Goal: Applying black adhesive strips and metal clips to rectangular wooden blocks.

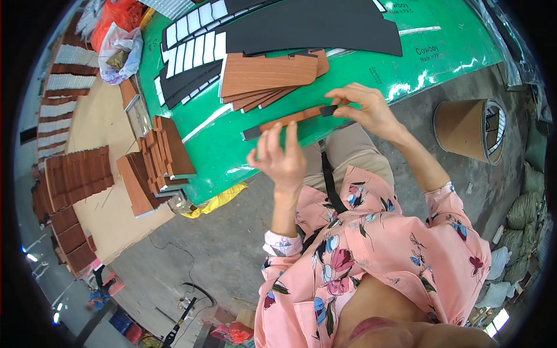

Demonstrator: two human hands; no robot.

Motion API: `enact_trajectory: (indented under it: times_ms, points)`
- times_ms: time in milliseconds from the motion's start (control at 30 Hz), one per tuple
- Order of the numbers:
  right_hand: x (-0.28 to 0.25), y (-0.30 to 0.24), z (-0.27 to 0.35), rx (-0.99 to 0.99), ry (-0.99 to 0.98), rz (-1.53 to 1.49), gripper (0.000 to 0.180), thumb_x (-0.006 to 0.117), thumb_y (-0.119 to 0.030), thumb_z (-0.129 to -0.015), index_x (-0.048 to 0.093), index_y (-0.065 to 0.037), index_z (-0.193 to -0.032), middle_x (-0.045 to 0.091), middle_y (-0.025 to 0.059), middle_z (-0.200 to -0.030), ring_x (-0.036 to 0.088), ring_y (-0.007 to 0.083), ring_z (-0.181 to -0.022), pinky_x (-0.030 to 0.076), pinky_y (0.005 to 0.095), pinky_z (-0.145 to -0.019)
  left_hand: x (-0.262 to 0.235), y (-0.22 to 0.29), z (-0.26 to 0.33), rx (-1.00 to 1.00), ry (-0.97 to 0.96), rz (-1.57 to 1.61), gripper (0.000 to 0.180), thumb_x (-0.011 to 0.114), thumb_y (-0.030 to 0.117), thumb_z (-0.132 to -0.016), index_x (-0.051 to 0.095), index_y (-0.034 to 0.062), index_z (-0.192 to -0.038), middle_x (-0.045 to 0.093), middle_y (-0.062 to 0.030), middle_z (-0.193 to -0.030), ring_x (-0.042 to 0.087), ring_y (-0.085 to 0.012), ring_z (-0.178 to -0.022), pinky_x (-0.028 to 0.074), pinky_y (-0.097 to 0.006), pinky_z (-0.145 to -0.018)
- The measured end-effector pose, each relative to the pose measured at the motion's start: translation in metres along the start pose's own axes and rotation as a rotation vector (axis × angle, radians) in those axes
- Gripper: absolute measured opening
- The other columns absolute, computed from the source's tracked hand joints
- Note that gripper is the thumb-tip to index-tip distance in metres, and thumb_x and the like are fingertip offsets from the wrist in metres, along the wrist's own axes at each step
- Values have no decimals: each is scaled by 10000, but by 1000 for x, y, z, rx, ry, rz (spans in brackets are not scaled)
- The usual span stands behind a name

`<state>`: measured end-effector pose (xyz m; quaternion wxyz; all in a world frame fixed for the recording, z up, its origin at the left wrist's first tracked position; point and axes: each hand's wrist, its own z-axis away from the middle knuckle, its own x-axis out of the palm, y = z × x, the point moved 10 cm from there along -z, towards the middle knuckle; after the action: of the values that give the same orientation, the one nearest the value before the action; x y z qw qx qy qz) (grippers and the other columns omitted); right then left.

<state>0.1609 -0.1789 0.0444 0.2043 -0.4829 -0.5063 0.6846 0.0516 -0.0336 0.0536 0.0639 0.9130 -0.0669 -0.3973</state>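
Observation:
A narrow brown strip with black end pieces point(304, 115) lies along the near edge of the green-covered table point(223, 165). My right hand point(366, 110) pinches its black right end between thumb and forefinger. On the strip's left half rest the fingertips of my left hand point(280, 155), with the fingers apart. Just beyond it is a fanned stack of brown curved panels point(267, 75). Behind them, black curved panels point(313, 29) overlap other black pieces bearing white rectangular patches point(197, 55).
Brown pieces stand stacked at the table's left corner point(165, 148). Right of the table, a round brown drum point(461, 127) stands on the concrete floor. Plastic bags point(120, 52) sit at the far left, near rows of brown panels point(78, 177) on a tan board. Yellow plastic point(217, 203) hangs below the table edge.

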Motion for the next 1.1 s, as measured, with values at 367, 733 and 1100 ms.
enact_trajectory:
  times_ms: [367, 733, 1100]
  points:
    - [12, -16, 0, -341, 226, 304, 171, 717, -158, -696, 702, -74, -844, 634, 20, -815, 554, 188, -730, 461, 302, -641, 36, 8, 18, -55, 33, -12, 287, 631, 122, -785, 660, 213, -1055, 527, 18, -1145, 415, -202, -1104, 275, -428, -870]
    - [16, -14, -2, -330, 203, 337, 196, 733, -99, -673, 705, -54, -863, 634, 29, -836, 555, 176, -759, 466, 286, -641, 40, 7, 22, -34, 47, -12, 298, 617, 121, -792, 662, 238, -1063, 523, 21, -1131, 388, -200, -1114, 280, -432, -877]
    - [16, -17, -2, -335, 201, 334, 199, 733, -88, -671, 704, -52, -864, 630, 31, -836, 553, 177, -754, 468, 285, -629, 41, 7, 23, -27, 51, -13, 314, 610, 100, -788, 659, 234, -1067, 512, 21, -1145, 379, -204, -1123, 281, -437, -879]
